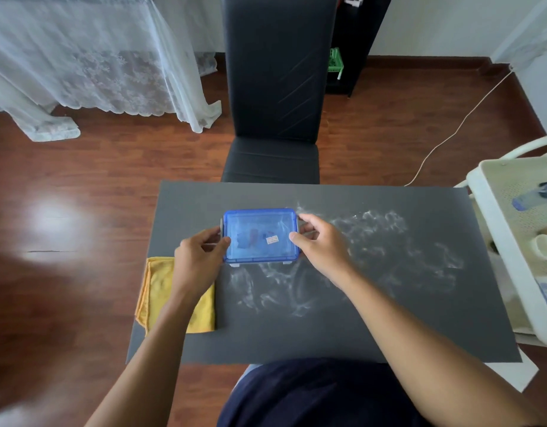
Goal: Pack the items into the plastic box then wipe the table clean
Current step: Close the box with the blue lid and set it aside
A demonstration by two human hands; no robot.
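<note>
The plastic box [261, 235] at the frame's centre is showing translucent blue plastic, smooth and glossy, with a small white paper label on its lid. The tabletop [327, 334] is looking matt dark grey, smeared with dull white powdery streaks toward the right. A yellow cloth [161, 291] at lower left is appearing soft and nappy. The floor [81, 211] is gleaming as polished reddish wood. The chair [275, 72] at upper centre is showing smooth black leather-like upholstery, and lace curtains [96, 63] at upper left are hanging sheer white.
</note>
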